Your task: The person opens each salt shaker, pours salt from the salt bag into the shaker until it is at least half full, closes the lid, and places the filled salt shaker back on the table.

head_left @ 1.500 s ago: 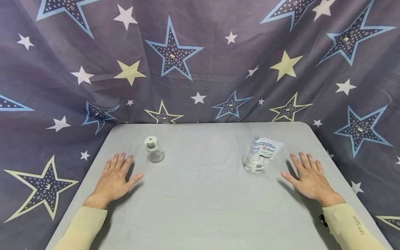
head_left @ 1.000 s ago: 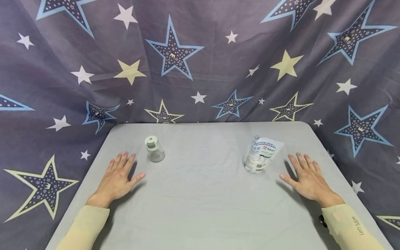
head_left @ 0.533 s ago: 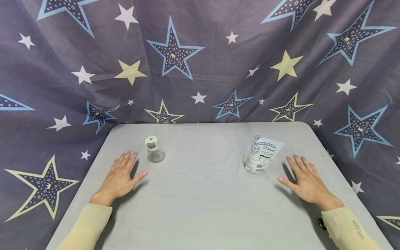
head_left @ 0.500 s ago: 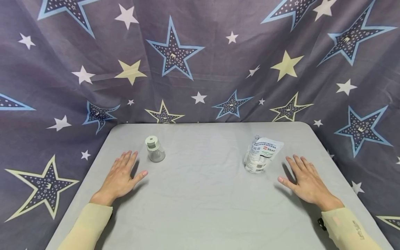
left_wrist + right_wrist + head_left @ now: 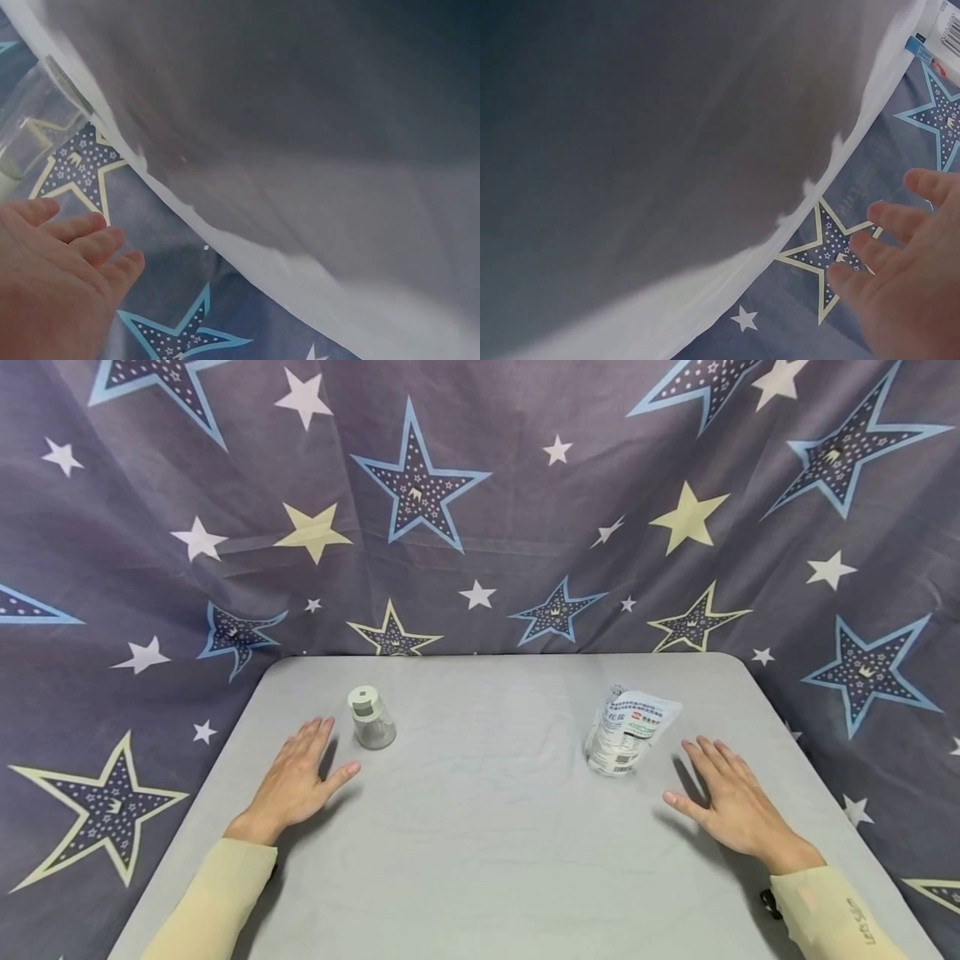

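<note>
A clear jar with a pale green-white lid stands on the table's left side. My left hand, palm down with fingers extended, is just left of it and does not touch it. On the right stands a white printed pouch, its top leaning to the right. My right hand lies to the right of and nearer than the pouch, fingers straight and thumb spread, apart from it. The left wrist view shows part of the jar beyond the fingers. A corner of the pouch shows in the right wrist view.
A light grey cloth covers the table, which has rounded far corners. Behind and beside it hangs a dark purple-grey curtain with star patterns. A black band shows under the right sleeve.
My left hand has drifted right and slightly forward, closer to the jar. My right hand has shifted a little left and back towards me. The jar and the pouch have stayed in place.
</note>
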Available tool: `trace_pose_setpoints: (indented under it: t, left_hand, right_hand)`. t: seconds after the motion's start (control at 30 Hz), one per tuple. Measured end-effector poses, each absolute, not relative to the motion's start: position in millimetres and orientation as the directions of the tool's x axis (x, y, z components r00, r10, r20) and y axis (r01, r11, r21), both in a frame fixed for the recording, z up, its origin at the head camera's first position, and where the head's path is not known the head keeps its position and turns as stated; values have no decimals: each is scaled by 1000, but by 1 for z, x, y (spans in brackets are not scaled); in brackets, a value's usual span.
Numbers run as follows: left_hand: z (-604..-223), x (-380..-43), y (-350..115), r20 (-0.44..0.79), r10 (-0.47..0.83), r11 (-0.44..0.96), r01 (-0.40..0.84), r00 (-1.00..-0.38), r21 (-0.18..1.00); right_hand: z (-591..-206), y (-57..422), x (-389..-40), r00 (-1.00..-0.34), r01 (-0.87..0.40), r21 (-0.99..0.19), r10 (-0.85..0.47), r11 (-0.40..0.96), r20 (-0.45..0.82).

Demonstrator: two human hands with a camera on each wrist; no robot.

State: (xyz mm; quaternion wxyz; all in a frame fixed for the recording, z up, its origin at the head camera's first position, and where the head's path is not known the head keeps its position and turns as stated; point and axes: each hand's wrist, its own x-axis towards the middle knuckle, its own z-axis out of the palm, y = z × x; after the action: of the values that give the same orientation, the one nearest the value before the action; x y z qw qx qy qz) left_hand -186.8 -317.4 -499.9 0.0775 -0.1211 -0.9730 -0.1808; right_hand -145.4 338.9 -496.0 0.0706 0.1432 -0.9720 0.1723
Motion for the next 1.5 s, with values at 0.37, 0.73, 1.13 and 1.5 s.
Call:
trace_pose_setpoints:
  t: [0.37,0.73,1.13,1.5]
  left_hand:
    - [-496,-196,-311,186,180,896,239,-966,375]
    - [-493,-205,-303,152,112,870,171,-982,462]
    - [-494,-216,-296,123,62,833,119,-990,541]
    - [-495,-226,-293,133,35,790,109,-990,603]
  right_hand:
    - [-494,327,-140,-929,-352,-320,-287,880,232]
    - [-491,317,-132,-921,-353,-351,-257,867,292]
    - [-491,304,-129,-888,-430,-362,-314,827,336]
    - [-492,298,-128,-866,-470,-368,-340,802,366]
